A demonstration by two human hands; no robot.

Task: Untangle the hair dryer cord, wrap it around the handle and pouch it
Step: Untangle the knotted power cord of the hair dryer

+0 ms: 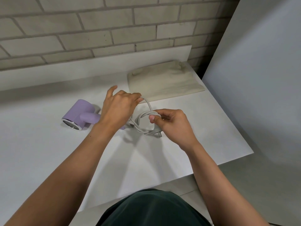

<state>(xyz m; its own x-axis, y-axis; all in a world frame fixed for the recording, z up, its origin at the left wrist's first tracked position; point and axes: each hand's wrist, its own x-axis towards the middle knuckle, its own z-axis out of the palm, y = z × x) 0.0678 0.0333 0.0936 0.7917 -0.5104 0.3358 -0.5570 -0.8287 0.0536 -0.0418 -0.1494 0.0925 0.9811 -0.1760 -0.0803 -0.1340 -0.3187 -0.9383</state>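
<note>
Pinched 1 raised strand of cord (145, 114) in grip of left hand (118, 106); clutched its coiled loops in grip of right hand (172, 123), beside hair dryer (81, 114) on tabletop (48, 152).

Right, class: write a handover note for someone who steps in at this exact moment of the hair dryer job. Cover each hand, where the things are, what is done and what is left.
Left hand: pinches one strand of the cord, lifted off the bundle.
Right hand: grips the looped bundle, just above the plug.
Hair dryer: lies on the table, to the left of the hands.
Pouch: flat at the back right, nothing in it yet.
Done: untangling has begun.
Left: free the loops, wrap the cord round the handle, pouch the dryer.
</note>
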